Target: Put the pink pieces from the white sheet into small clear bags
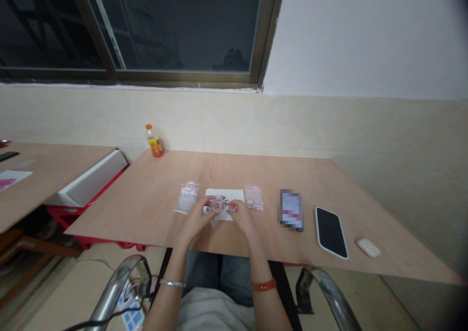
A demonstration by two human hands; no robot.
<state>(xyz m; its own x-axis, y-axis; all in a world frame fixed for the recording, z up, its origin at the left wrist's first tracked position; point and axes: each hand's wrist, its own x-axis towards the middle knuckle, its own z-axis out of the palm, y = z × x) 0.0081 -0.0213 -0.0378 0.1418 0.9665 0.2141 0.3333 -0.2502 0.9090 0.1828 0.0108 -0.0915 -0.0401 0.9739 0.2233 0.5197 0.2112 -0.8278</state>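
A small, crinkled pink-and-white thing (pixel 220 204) sits between my hands, too small in view to name its kind. My left hand (pixel 201 215) has its fingers closed on its left side, with a small white bit showing by the fingertips. From the other side, my right hand (pixel 241 215) pinches its right edge. Beneath both hands lies a sheet of white paper (pixel 234 193) on the wooden table. One clear plastic zip bag (pixel 187 198) rests left of the paper, and a second zip bag (pixel 253 197) with pinkish marks lies just right of it.
To the right are a phone with a blurred screen (pixel 291 210), a white-edged black tablet (pixel 331 232) and a white rounded object (pixel 368 247). An orange drink bottle (pixel 155 142) stands at the back left. Metal chair arms (pixel 122 282) flank my lap.
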